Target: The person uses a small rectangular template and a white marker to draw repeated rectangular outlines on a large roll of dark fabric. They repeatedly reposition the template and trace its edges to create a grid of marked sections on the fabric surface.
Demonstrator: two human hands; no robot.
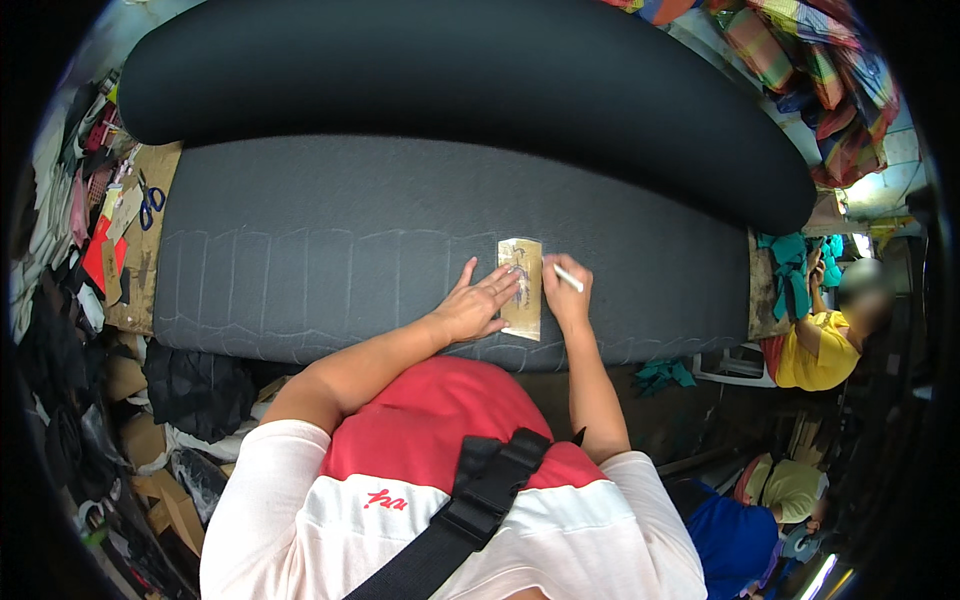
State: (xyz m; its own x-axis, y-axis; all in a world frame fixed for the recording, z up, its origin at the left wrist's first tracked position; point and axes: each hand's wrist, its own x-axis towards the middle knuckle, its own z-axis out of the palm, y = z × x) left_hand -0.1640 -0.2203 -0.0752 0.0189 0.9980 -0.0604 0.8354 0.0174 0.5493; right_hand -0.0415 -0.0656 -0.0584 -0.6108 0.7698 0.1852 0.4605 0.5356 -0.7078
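A dark grey cloth [400, 185] lies spread over the table, with a row of pale chalk-like outlines drawn across its left and near parts. On it rests a brown cardboard template [524, 312] with handwriting, narrow and slightly flared at the top. My left hand [474, 304] presses flat on the template's left side, fingers spread. Pinched in my right hand [569, 290] is a white marking pen or chalk stick [569, 278], held at the template's right edge. Its tip is hidden by my fingers.
A big roll of black cloth [450, 75] spans the table's far side. Blue-handled scissors [151, 203] and papers lie at the left end. Teal cloth pieces [790, 270] sit at the right end, near a person in yellow [815, 352]. Another person [780, 495] is at lower right.
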